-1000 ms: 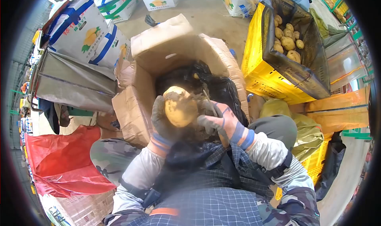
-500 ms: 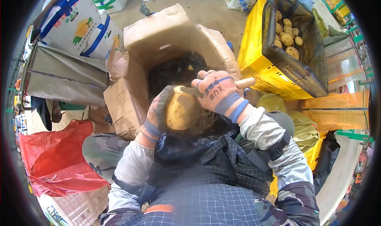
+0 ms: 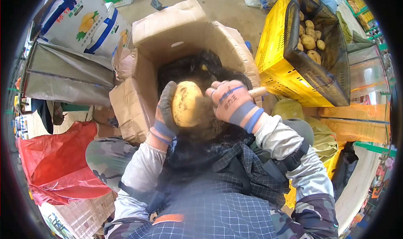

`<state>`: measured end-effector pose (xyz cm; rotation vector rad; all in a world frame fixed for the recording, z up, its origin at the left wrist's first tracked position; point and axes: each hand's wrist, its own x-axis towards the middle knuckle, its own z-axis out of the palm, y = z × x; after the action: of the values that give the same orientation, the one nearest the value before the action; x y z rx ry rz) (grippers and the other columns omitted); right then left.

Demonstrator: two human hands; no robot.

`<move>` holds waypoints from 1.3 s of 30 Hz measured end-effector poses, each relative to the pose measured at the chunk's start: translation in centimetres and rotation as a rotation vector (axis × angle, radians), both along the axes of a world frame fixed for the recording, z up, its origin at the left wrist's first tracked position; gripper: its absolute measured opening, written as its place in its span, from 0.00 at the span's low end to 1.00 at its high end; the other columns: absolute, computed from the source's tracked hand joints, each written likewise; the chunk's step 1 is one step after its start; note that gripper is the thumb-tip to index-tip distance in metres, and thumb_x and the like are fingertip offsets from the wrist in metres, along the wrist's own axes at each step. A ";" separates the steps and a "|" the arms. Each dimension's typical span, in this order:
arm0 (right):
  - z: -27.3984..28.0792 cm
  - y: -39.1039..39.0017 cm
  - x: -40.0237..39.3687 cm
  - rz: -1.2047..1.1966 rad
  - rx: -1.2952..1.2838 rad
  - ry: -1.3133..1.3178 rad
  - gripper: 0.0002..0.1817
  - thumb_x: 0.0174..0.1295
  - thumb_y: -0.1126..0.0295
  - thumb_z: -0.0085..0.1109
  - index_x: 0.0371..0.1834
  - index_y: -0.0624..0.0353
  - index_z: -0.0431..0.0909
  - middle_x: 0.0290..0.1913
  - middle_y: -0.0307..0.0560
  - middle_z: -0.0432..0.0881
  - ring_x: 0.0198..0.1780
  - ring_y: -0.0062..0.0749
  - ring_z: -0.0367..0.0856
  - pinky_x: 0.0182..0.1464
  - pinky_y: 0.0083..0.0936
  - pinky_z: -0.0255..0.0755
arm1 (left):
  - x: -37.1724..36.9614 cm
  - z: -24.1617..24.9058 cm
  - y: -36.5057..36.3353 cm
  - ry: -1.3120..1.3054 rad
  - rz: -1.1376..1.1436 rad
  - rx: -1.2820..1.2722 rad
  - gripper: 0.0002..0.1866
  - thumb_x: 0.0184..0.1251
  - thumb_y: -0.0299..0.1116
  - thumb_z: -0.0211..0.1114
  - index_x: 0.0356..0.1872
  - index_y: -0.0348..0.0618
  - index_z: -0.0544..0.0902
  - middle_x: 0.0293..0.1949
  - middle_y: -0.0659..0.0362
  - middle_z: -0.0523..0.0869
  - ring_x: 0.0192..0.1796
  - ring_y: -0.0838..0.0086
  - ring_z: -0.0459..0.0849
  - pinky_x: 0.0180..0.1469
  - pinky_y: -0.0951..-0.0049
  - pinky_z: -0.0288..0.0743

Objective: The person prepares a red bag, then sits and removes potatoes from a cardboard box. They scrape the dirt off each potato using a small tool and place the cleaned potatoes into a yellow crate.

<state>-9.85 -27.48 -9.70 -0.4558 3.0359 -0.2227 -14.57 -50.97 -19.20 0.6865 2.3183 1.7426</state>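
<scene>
A large yellow potato with brown dirt patches sits in my left hand, which wears a glove with dark-coated fingers and grips it from the left side. To the right of the potato, my right hand, in a printed glove with blue bands, is closed around a brush-like tool with a light wooden handle. The tool's working end is blurred beside the potato. Both hands are above an open cardboard box lined with a black plastic bag.
A yellow crate with a dark liner holds several potatoes at the upper right. Printed white cartons stand at the upper left. A red bag lies at the lower left, and a yellow-green sack is at the right.
The potato has turned more upright in my left hand and its face shows more. My right hand has moved slightly right and down, away from the potato's top. The view has shifted slightly.
</scene>
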 end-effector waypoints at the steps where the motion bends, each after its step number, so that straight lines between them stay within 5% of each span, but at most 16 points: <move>1: 0.3 -0.5 0.5 0.056 0.029 0.001 0.05 0.58 0.66 0.58 0.36 0.47 0.83 0.39 0.40 0.84 0.42 0.35 0.87 0.39 0.34 0.78 | 0.0 0.4 0.4 -0.195 0.005 0.167 0.36 0.59 0.30 0.78 0.67 0.32 0.71 0.62 0.50 0.82 0.62 0.62 0.82 0.66 0.66 0.76; 4: 0.7 -0.9 1.3 0.126 0.058 0.004 0.05 0.58 0.66 0.58 0.35 0.47 0.82 0.38 0.40 0.84 0.40 0.34 0.86 0.37 0.34 0.77 | -0.3 3.4 1.5 -1.095 0.091 0.922 0.27 0.68 0.33 0.71 0.64 0.34 0.74 0.58 0.52 0.84 0.59 0.67 0.84 0.62 0.69 0.79; 7: 0.0 -0.5 0.9 -0.063 -0.066 0.050 0.09 0.53 0.64 0.66 0.36 0.51 0.80 0.38 0.43 0.83 0.42 0.37 0.87 0.43 0.36 0.77 | 1.3 2.6 2.2 -0.110 0.079 0.161 0.17 0.80 0.39 0.56 0.60 0.39 0.78 0.54 0.54 0.86 0.56 0.72 0.86 0.58 0.71 0.82; 10: 0.1 -0.9 1.8 0.068 0.053 0.098 0.07 0.54 0.65 0.62 0.35 0.49 0.80 0.35 0.41 0.81 0.38 0.34 0.86 0.37 0.33 0.74 | 0.5 4.2 2.7 -0.908 0.101 0.792 0.20 0.85 0.43 0.45 0.58 0.41 0.79 0.50 0.55 0.88 0.54 0.73 0.86 0.57 0.69 0.83; 13: 0.4 -2.1 3.1 0.187 0.188 0.037 0.05 0.56 0.65 0.60 0.35 0.48 0.80 0.34 0.39 0.80 0.37 0.32 0.85 0.36 0.33 0.74 | 0.5 3.3 2.3 -0.685 0.149 0.610 0.20 0.84 0.43 0.46 0.57 0.40 0.79 0.51 0.55 0.87 0.55 0.72 0.86 0.58 0.66 0.83; 19: 1.3 -0.1 1.7 -0.125 -0.021 0.073 0.14 0.53 0.61 0.70 0.39 0.52 0.79 0.37 0.44 0.81 0.40 0.40 0.86 0.42 0.36 0.77 | 0.0 3.5 1.9 -0.986 0.021 0.843 0.21 0.83 0.47 0.48 0.60 0.42 0.78 0.55 0.54 0.87 0.54 0.66 0.86 0.61 0.60 0.82; 21: 1.6 -0.1 1.9 -0.162 -0.086 0.047 0.14 0.53 0.60 0.70 0.40 0.52 0.80 0.38 0.45 0.82 0.41 0.41 0.86 0.43 0.36 0.77 | 0.0 3.3 2.0 -0.872 0.001 0.774 0.21 0.80 0.47 0.55 0.60 0.42 0.77 0.56 0.53 0.86 0.55 0.65 0.86 0.61 0.59 0.82; 22: 1.5 -0.4 1.9 -0.251 -0.168 -0.096 0.16 0.57 0.59 0.68 0.46 0.53 0.81 0.43 0.47 0.84 0.44 0.45 0.86 0.46 0.38 0.78 | 0.1 3.3 2.1 -0.758 -0.001 0.675 0.21 0.79 0.47 0.56 0.60 0.41 0.77 0.56 0.52 0.86 0.55 0.64 0.86 0.61 0.59 0.81; 25: 0.6 -0.7 2.4 -0.463 -0.341 0.041 0.21 0.60 0.58 0.67 0.54 0.56 0.81 0.50 0.53 0.86 0.47 0.50 0.86 0.49 0.40 0.79 | 0.4 4.3 2.0 -0.293 0.042 0.247 0.22 0.78 0.45 0.56 0.61 0.39 0.77 0.56 0.51 0.86 0.56 0.65 0.86 0.59 0.64 0.81; 26: 1.1 0.5 1.7 -0.495 -0.559 -0.331 0.30 0.61 0.56 0.69 0.63 0.59 0.77 0.56 0.58 0.84 0.52 0.52 0.85 0.54 0.39 0.79 | 0.6 5.0 1.9 -0.120 0.067 0.082 0.22 0.78 0.44 0.56 0.61 0.38 0.78 0.56 0.51 0.86 0.56 0.65 0.86 0.58 0.66 0.80; 28: -0.1 0.0 1.7 -0.436 -0.910 -0.325 0.37 0.61 0.48 0.69 0.68 0.59 0.73 0.60 0.61 0.82 0.59 0.54 0.82 0.61 0.39 0.75 | 0.9 6.4 2.0 0.220 0.119 -0.253 0.22 0.78 0.42 0.55 0.62 0.37 0.78 0.56 0.50 0.86 0.57 0.66 0.86 0.56 0.69 0.80; 29: -0.7 -0.2 2.1 -0.407 -1.084 -0.323 0.41 0.61 0.45 0.68 0.71 0.59 0.71 0.62 0.63 0.80 0.63 0.56 0.80 0.65 0.40 0.73 | 1.0 7.0 2.4 0.178 0.108 -0.131 0.22 0.77 0.41 0.57 0.63 0.37 0.78 0.56 0.51 0.86 0.57 0.67 0.85 0.57 0.70 0.79; 31: -0.1 -1.0 2.4 -0.440 -0.774 -0.256 0.52 0.53 0.43 0.76 0.77 0.58 0.62 0.63 0.65 0.79 0.65 0.55 0.79 0.67 0.38 0.71 | 1.2 8.0 3.6 -0.015 0.060 0.121 0.23 0.76 0.40 0.60 0.65 0.37 0.77 0.58 0.54 0.85 0.58 0.69 0.83 0.60 0.72 0.76; 35: -0.6 0.2 2.5 -0.535 -0.959 -0.220 0.53 0.49 0.53 0.81 0.77 0.57 0.61 0.62 0.65 0.80 0.64 0.53 0.80 0.67 0.37 0.72 | 1.2 9.1 3.6 -0.657 0.017 0.525 0.25 0.77 0.41 0.60 0.68 0.36 0.75 0.61 0.55 0.81 0.62 0.71 0.78 0.67 0.72 0.71; 39: 0.3 -0.3 3.1 -0.344 -0.900 -0.147 0.50 0.50 0.58 0.80 0.76 0.57 0.62 0.62 0.64 0.80 0.64 0.50 0.80 0.66 0.36 0.72 | 0.9 8.5 3.8 -0.386 0.060 0.372 0.25 0.76 0.44 0.61 0.65 0.37 0.76 0.57 0.55 0.84 0.57 0.70 0.82 0.62 0.71 0.74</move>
<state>-6.71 -27.82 -9.41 0.0727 2.6711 -1.5673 -13.63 -47.19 -10.67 0.2896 1.7990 2.1365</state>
